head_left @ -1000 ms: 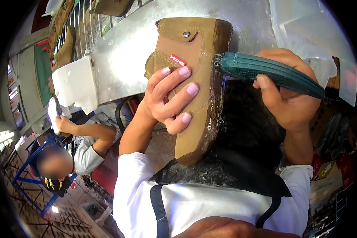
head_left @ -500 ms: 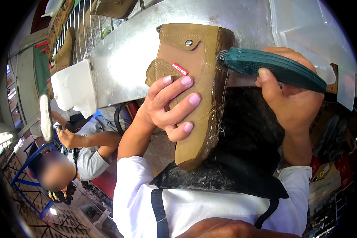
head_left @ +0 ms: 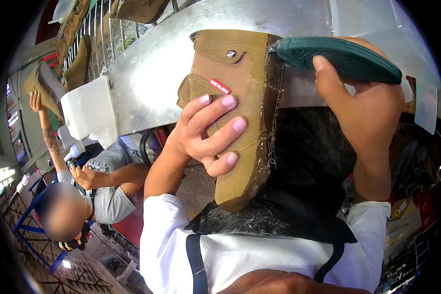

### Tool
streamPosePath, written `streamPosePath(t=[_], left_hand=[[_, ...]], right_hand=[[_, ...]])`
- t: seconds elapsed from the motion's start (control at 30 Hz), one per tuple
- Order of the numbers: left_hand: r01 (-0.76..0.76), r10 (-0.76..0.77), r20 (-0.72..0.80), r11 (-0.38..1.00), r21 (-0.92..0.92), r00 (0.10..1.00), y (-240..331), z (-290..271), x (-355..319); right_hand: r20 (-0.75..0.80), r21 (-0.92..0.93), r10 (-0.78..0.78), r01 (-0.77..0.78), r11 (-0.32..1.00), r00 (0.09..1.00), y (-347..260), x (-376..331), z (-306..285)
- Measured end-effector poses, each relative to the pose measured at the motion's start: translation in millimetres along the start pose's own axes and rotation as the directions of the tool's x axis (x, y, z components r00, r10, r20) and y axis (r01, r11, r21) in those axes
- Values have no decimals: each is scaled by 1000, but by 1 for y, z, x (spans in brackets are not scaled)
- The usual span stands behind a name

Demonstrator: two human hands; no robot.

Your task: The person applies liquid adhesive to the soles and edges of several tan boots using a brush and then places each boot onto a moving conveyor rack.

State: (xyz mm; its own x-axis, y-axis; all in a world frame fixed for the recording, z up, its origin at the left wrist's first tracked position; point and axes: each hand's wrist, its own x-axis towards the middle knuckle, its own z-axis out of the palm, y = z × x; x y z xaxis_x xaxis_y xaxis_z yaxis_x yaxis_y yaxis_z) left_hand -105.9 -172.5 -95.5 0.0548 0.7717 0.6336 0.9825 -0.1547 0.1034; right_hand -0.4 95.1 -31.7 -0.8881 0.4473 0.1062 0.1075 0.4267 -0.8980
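The tip of the green brush (head_left: 340, 54) has slid farther along the right edge of the brown boot (head_left: 254, 93) and sits at its far end; the boot itself has barely shifted, which suggests the stroke has run most of that edge's far half. The right hand (head_left: 367, 103), curled firmly around the brush, is right of the boot and apart from it. The left hand (head_left: 196, 132) spreads its fingers over the boot's upper, thumb hidden, gripping from the left. The boot's far part overlies the metal worktop (head_left: 144, 78), its toe pointing near.
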Motion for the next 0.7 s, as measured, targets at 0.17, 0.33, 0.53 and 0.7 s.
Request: streamPosePath(t=[0.17,0.33,0.53,0.7], left_hand=[[9,-9,-15,1000,-10,1000,3,2,6],[-6,6,-48,1000,8,999,7,7,10],[-33,33,2,999,17,999,11,4,17],[-26,26,-7,999,26,1000,9,3,10]], right_hand=[[-67,58,-16,20,998,998,9,-14,0],[52,250,-184,165,954,982,23,-21,-18],[146,325,-246,188,927,958,24,-21,-38],[215,321,-294,217,922,931,25,-18,-36]])
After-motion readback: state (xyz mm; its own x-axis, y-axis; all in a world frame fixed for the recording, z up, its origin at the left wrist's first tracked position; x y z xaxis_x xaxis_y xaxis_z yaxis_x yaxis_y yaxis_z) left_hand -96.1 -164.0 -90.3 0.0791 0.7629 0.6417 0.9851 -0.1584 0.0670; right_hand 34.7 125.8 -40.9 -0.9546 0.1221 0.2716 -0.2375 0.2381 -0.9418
